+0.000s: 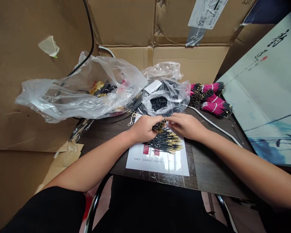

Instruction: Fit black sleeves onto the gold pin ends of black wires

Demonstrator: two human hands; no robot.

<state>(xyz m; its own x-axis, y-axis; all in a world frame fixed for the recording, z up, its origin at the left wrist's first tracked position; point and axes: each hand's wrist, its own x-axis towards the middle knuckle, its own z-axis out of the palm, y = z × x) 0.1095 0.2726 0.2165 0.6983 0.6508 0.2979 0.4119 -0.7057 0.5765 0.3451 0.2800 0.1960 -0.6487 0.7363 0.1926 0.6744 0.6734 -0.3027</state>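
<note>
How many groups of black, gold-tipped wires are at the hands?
2: one bunch in the left hand, and one pile lying over the printed sheet. Others may be hidden behind the hands.

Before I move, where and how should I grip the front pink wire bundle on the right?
Probably best around the pink middle of the front pink wire bundle, at its white tie, from the near side. It lies roughly left to right, and the tie gathers the wires there. Other pink bundles crowd its far side; the black right end fans out.
</note>
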